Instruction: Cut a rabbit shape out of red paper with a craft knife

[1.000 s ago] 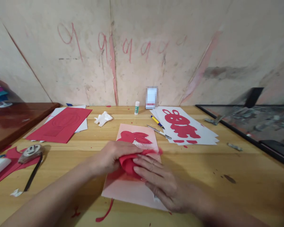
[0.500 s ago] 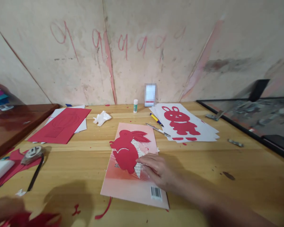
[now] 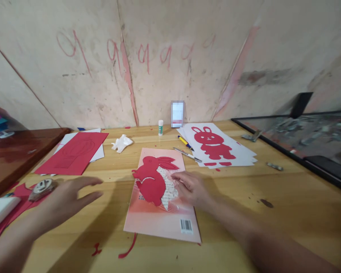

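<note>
A red paper rabbit (image 3: 152, 185) in side view lies on a pink booklet (image 3: 159, 223) with a barcode. Beside its back shows a ragged white patch (image 3: 169, 189) with print on it. My right hand (image 3: 191, 187) rests over the booklet's right side, fingertips drawn together at the white patch's edge; whatever they may pinch is hidden. Left of the booklet, my left hand (image 3: 74, 197) hovers above the table, thumb and fingers apart, holding nothing. A tape measure (image 3: 42, 189) sits just behind that hand's wrist.
White sheets bearing a red paper bunny (image 3: 211, 142) lie back right, near a yellow pen (image 3: 184, 143) and a silver craft knife (image 3: 187, 154). A glue stick (image 3: 160, 128), phone (image 3: 177, 113) and crumpled tissue (image 3: 122, 143) stand along the back. Red card (image 3: 74, 153) lies left.
My left hand has risen from the lower left corner, where red paper was by it, and is now open and farther forward. My right hand has shifted slightly up, away from the rabbit.
</note>
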